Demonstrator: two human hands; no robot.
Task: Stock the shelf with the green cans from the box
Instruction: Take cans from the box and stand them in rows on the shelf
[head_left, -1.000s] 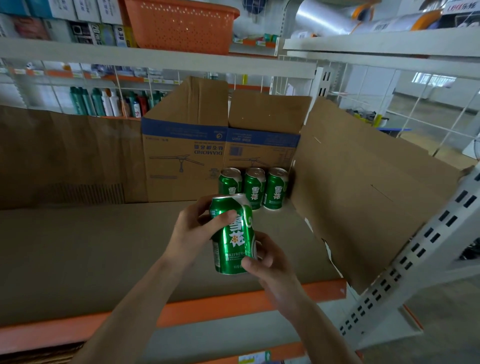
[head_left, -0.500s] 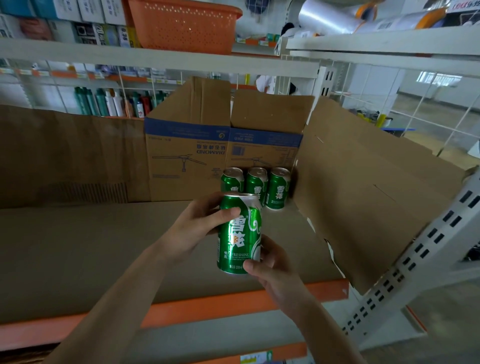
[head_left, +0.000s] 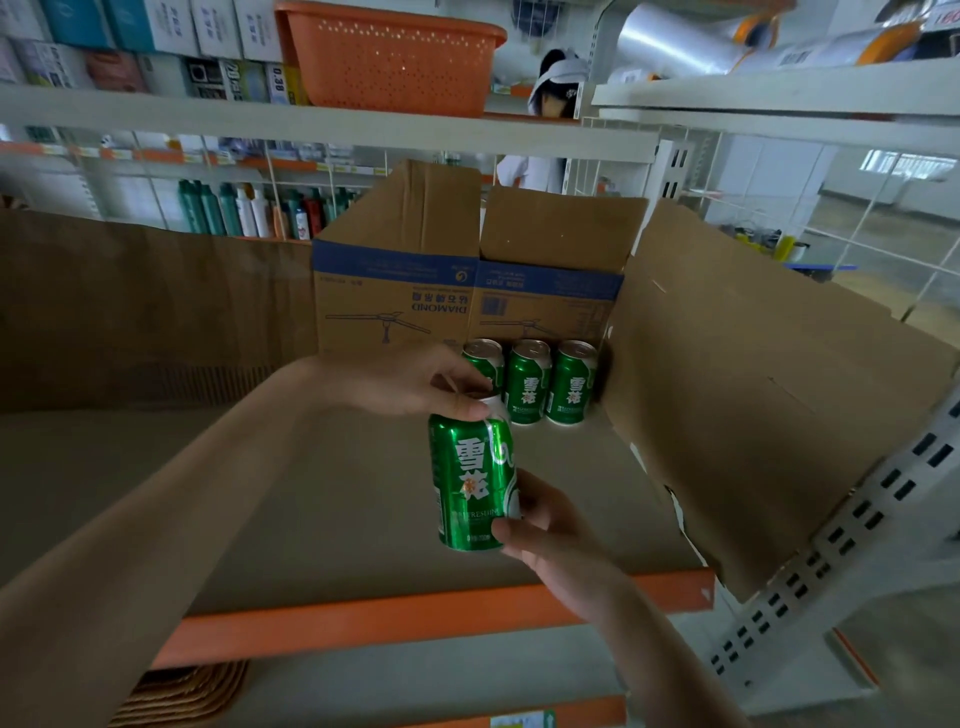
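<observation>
The green can (head_left: 475, 478) hangs upright over the shelf (head_left: 311, 493), nearer its front edge, with the left hand (head_left: 410, 382) pinching its top rim and the right hand (head_left: 556, 535) curled round its base. It would be best set down level, label forward, beside the three cans (head_left: 527, 382) at the back right corner without nudging them. The cardboard box (head_left: 415, 291) behind them and the orange basket (head_left: 389, 62) above hide their contents.

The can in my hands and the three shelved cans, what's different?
The held can is gripped by the left hand at its top and the right hand at its base; the three cans stand untouched. The held can is near the front of the shelf; the three cans sit at the back by the box. Same green label on all.
</observation>
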